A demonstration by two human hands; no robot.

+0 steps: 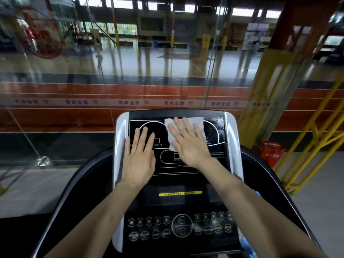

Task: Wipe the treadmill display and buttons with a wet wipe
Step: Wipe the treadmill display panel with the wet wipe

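The treadmill display (216, 135) is a black panel with white curved outlines inside a silver frame. A white wet wipe (195, 121) lies flat on its upper middle. My right hand (188, 142) presses flat on the wipe with fingers spread. My left hand (139, 155) rests flat on the left side of the display, fingers apart, holding nothing. The round buttons (181, 226) sit in rows on the lower console, between my forearms, untouched.
A yellow strip label (180, 193) crosses the console's middle. Black handrails (74, 183) curve down both sides. Behind the treadmill stands a glass wall (111, 71). A red bin (271, 152) and yellow metal frame (307, 146) are at the right. Something blue (247, 244) lies at the console's right edge.
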